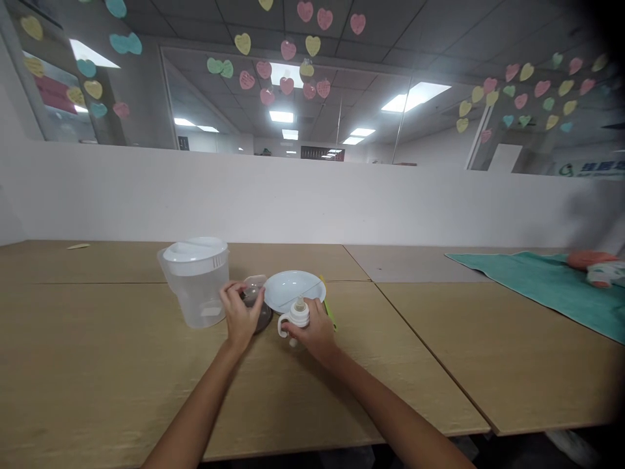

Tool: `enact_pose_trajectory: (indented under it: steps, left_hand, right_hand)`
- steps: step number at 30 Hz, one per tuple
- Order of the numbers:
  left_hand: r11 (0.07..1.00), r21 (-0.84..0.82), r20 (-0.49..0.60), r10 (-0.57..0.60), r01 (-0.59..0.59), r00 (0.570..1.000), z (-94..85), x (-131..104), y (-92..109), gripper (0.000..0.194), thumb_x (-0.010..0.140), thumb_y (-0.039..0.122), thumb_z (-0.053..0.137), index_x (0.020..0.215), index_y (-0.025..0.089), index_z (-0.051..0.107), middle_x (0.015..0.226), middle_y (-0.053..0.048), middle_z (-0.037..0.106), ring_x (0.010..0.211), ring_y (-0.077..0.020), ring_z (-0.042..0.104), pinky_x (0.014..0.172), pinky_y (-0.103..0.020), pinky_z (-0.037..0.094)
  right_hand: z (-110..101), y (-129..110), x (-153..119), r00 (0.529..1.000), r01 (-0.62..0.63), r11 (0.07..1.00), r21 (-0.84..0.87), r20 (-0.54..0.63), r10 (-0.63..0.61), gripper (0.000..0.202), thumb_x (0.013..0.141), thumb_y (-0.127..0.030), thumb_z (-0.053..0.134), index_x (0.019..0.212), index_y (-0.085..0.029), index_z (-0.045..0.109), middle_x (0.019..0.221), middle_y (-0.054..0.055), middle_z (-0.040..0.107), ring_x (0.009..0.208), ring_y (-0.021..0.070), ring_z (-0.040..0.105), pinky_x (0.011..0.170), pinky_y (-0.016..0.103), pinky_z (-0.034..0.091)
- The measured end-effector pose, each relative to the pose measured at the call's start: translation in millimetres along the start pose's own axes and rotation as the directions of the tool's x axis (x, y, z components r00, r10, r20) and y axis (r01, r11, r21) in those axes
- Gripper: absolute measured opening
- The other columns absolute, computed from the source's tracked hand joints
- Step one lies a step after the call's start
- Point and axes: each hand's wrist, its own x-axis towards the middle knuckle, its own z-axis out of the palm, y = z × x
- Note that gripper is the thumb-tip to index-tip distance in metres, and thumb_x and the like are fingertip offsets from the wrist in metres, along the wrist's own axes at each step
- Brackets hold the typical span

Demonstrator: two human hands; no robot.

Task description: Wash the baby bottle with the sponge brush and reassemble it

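Observation:
My left hand (241,311) is wrapped round a smoky, see-through bottle (263,317) that stands on the table. In my right hand (318,331) I grip a white baby bottle top (299,314) with a curved side handle and a clear teat pointing up. The top is held off the bottle, a little to its right. A white bowl (286,286) sits just behind both hands, with a thin clear stick-like thing lying across it. Right of the bowl, partly hidden by my right hand, is a slim yellow-green item (329,309) whose kind I cannot make out.
A clear plastic pitcher (200,299) with a white lid stands left of my left hand. A teal cloth (541,280) lies at the right, an orange-and-white item (598,266) on it. Behind the wooden table (122,378) rises a white wall (312,202) with windows.

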Motion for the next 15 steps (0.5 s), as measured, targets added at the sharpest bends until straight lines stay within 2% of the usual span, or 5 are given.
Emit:
enact_pose_trajectory:
  steps: [4, 7, 9, 12, 15]
  left_hand:
    - [0.952, -0.217, 0.089, 0.24, -0.216, 0.967, 0.5, -14, 33, 0.029, 0.079, 0.032, 0.059, 0.101, 0.019, 0.045, 0.111, -0.01, 0.051, 0.111, -0.0224, 0.051, 0.095, -0.041, 0.044]
    - [0.888, -0.333, 0.309, 0.422, -0.319, 0.853, 5.4, -26, 46, 0.027, 0.086, 0.026, 0.05, 0.112, 0.02, 0.048, 0.123, -0.01, 0.051, 0.121, -0.0216, 0.046, 0.102, -0.039, 0.039]
    - [0.888, -0.358, 0.385, 0.423, -0.29, 0.82, 8.5, -31, 48, 0.03, 0.088, 0.026, 0.044, 0.117, 0.021, 0.048, 0.128, -0.009, 0.049, 0.125, -0.0212, 0.043, 0.103, -0.038, 0.038]
    - [0.919, -0.342, 0.432, 0.339, -0.196, 0.836, 10.3, -36, 49, 0.033, 0.09, 0.029, 0.041, 0.122, 0.022, 0.047, 0.133, -0.009, 0.045, 0.126, -0.0216, 0.04, 0.103, -0.038, 0.038]
    - [0.939, -0.329, 0.491, 0.262, -0.101, 0.831, 10.4, -39, 49, 0.035, 0.09, 0.031, 0.039, 0.123, 0.024, 0.048, 0.139, -0.009, 0.038, 0.123, -0.0216, 0.043, 0.099, -0.036, 0.042]
  right_hand:
    - [2, 0, 0, 1.0, -0.014, 1.0, 0.007, -0.006, 0.014, 0.052, 0.07, -0.048, 0.064, 0.112, -0.02, 0.05, 0.096, 0.006, 0.058, 0.087, 0.0217, 0.056, 0.071, 0.031, 0.045]
    - [4, 2, 0, 1.0, 0.001, 0.998, 0.063, -0.006, -0.001, 0.057, 0.074, -0.043, 0.059, 0.122, -0.018, 0.044, 0.104, 0.009, 0.058, 0.091, 0.0227, 0.056, 0.074, 0.033, 0.045]
    - [6, 4, 0, 1.0, -0.003, 0.994, 0.106, -0.01, 0.004, 0.069, 0.073, -0.042, 0.058, 0.131, -0.015, 0.035, 0.113, 0.012, 0.056, 0.095, 0.0231, 0.056, 0.077, 0.033, 0.045]
    - [6, 5, -1, 0.999, -0.039, 0.989, 0.14, 0.009, 0.038, 0.083, 0.073, -0.043, 0.057, 0.139, -0.012, 0.019, 0.118, 0.014, 0.054, 0.096, 0.0233, 0.057, 0.077, 0.032, 0.046]
    - [4, 5, -3, 1.0, -0.009, 0.994, 0.112, 0.014, 0.007, 0.08, 0.077, -0.045, 0.054, 0.141, -0.014, 0.017, 0.123, 0.014, 0.051, 0.101, 0.0246, 0.055, 0.08, 0.033, 0.045]
